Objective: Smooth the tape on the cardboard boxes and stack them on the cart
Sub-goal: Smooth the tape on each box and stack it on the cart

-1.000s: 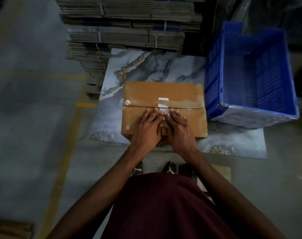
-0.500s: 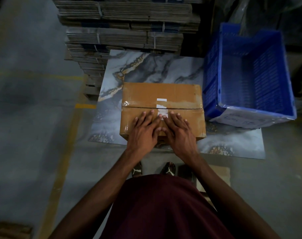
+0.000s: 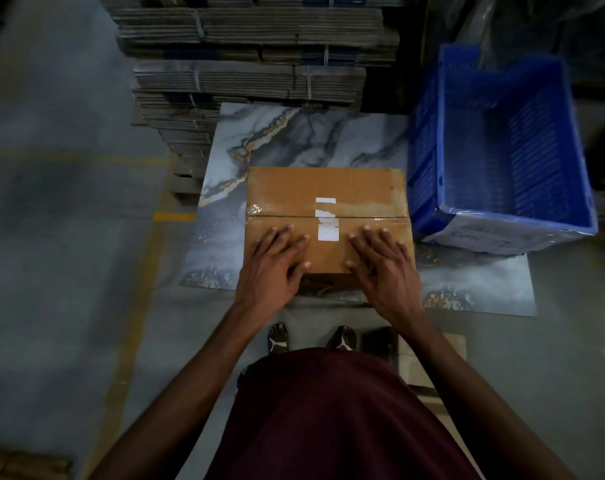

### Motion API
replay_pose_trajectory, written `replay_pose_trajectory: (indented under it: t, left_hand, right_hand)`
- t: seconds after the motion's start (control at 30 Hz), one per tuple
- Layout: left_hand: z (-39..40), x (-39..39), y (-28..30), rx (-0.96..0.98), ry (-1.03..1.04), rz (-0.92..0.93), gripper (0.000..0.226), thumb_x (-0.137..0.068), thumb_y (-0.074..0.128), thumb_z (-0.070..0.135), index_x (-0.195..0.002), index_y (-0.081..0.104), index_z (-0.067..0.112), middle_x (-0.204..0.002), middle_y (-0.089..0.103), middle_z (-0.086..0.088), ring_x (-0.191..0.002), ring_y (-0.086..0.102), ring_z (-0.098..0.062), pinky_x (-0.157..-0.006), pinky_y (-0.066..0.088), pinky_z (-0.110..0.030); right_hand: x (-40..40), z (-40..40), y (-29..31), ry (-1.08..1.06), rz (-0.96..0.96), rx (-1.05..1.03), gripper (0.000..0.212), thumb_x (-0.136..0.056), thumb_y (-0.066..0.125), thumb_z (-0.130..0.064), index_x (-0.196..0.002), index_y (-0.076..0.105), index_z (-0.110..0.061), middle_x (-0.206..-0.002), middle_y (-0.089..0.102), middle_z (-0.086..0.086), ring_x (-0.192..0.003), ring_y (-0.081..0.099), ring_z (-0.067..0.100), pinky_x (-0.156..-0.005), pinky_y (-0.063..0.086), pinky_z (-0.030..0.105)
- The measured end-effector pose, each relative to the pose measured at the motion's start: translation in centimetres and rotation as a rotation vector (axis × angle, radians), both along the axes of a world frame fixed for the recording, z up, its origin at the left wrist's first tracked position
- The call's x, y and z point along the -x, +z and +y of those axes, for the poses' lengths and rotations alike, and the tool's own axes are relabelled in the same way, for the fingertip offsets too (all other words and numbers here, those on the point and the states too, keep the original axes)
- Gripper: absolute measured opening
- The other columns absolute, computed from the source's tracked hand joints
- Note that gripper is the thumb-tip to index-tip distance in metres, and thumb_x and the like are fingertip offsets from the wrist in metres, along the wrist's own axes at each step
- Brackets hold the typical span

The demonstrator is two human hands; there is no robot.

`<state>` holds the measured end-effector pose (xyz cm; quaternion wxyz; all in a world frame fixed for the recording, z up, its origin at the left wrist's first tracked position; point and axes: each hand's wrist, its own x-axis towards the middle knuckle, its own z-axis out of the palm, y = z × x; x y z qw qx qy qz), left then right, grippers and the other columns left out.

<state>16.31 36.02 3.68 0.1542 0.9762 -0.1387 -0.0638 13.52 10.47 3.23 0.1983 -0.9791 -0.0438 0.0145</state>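
Left hand (image 3: pixel 275 263) and right hand (image 3: pixel 386 268) flat on brown cardboard box (image 3: pixel 325 188), fingers spread; glossy tape (image 3: pixel 328 211) along seam.

The person wears a dark maroon garment (image 3: pixel 332 417) covering the torso and filling the lower centre of the head view; its fabric is plain, with no visible print or marking. Both forearms are bare from the frame edge to the wrists, with no sleeve, watch or band showing, and the left hand (image 3: pixel 271 261) and right hand (image 3: pixel 384 263) carry no gloves or rings. The feet are in dark open sandals (image 3: pixel 278 338) bearing a white logo on the strap.
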Motion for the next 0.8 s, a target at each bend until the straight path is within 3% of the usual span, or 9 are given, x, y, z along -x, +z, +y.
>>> replay_pose_trajectory:
  t: [0.2, 0.37, 0.57, 0.67, 0.8]
  left_hand:
    - [0.7, 1.1, -1.0, 0.088, 0.070, -0.017, 0.053, -0.102, 0.037, 0.056, -0.152, 0.039, 0.039, -0.164, 0.025, 0.007, -0.152, 0.020, -0.018, -0.121, 0.025, -0.044]
    - [1.6, 0.6, -0.1, 0.078, 0.090, -0.059, 0.051, -0.098, 0.050, 0.054, -0.146, 0.049, 0.037, -0.161, 0.033, 0.003, -0.145, 0.034, -0.023, -0.113, 0.037, -0.045]
    - [2.0, 2.1, -1.8, 0.420, 0.197, -0.041, 0.049, -0.097, 0.055, 0.053, -0.142, 0.054, 0.036, -0.163, 0.029, 0.003, -0.152, 0.020, -0.017, -0.113, 0.039, -0.052]
    - [1.8, 2.5, -1.5, 0.436, 0.312, -0.070, 0.048, -0.093, 0.064, 0.053, -0.139, 0.056, 0.043, -0.161, 0.025, -0.005, -0.151, 0.019, -0.023, -0.116, 0.036, -0.046]
    - [1.6, 4.2, -1.2, 0.524, 0.441, 0.009, 0.053, -0.090, 0.067, 0.053, -0.140, 0.049, 0.054, -0.145, 0.037, -0.004, -0.132, 0.044, -0.018, -0.107, 0.046, -0.036]
  right_hand:
    - [1.0, -1.6, -1.0, -0.047, 0.004, -0.019, 0.053, -0.106, 0.030, -0.055, -0.158, 0.027, -0.043, -0.167, 0.018, -0.014, -0.157, 0.008, 0.016, -0.126, 0.014, 0.049]
    - [1.2, -2.0, -0.9, -0.133, -0.031, -0.121, 0.053, -0.104, 0.046, -0.054, -0.154, 0.037, -0.039, -0.166, 0.026, -0.007, -0.156, 0.015, 0.019, -0.122, 0.025, 0.056]
    - [2.6, -2.3, -2.0, -0.197, -0.054, -0.209, 0.055, -0.106, 0.047, -0.048, -0.156, 0.026, -0.048, -0.170, 0.000, -0.014, -0.158, 0.002, 0.023, -0.114, 0.035, 0.064]
    - [2.7, -1.4, -1.3, -0.320, -0.030, -0.306, 0.059, -0.103, 0.053, -0.047, -0.155, 0.027, -0.051, -0.171, -0.002, -0.003, -0.154, 0.017, 0.029, -0.099, 0.048, 0.053]
    - [3.8, -0.8, -1.6, -0.454, 0.023, -0.414, 0.061, -0.100, 0.052, -0.053, -0.154, 0.023, -0.058, -0.150, 0.030, 0.015, -0.121, 0.052, 0.029, -0.097, 0.052, 0.052]
